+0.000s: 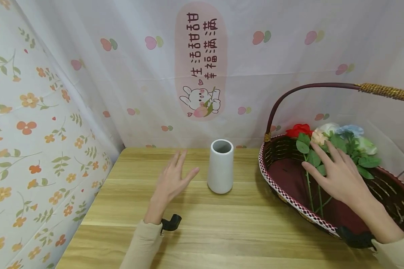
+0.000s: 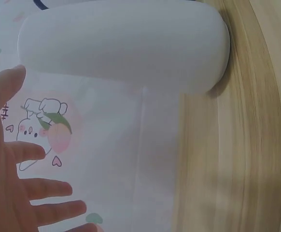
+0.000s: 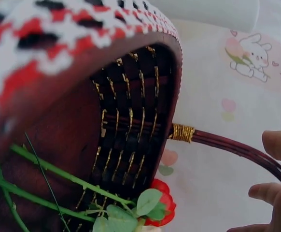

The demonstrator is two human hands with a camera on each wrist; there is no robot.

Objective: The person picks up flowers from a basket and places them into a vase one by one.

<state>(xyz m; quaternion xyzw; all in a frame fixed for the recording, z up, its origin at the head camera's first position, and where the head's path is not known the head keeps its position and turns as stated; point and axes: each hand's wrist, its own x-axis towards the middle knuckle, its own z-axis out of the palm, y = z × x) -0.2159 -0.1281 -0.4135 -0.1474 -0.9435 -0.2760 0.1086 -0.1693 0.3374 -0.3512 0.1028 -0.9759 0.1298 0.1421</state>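
Note:
A white vase stands upright on the wooden table. Left of it my left hand hovers with fingers spread and nothing in them; the left wrist view shows the vase beyond the thumb. My right hand is over the dark wicker basket, fingers extended and apart, overlapping the flowers in the head view. Inside the basket lie several artificial flowers with green stems: a red rose, a peach one, a blue one and whitish ones. In the right wrist view, the red rose lies below the fingers.
The basket's tall arched handle, partly wrapped in gold, rises over its right side. Behind the table hangs a white printed curtain, and a floral curtain hangs along the left.

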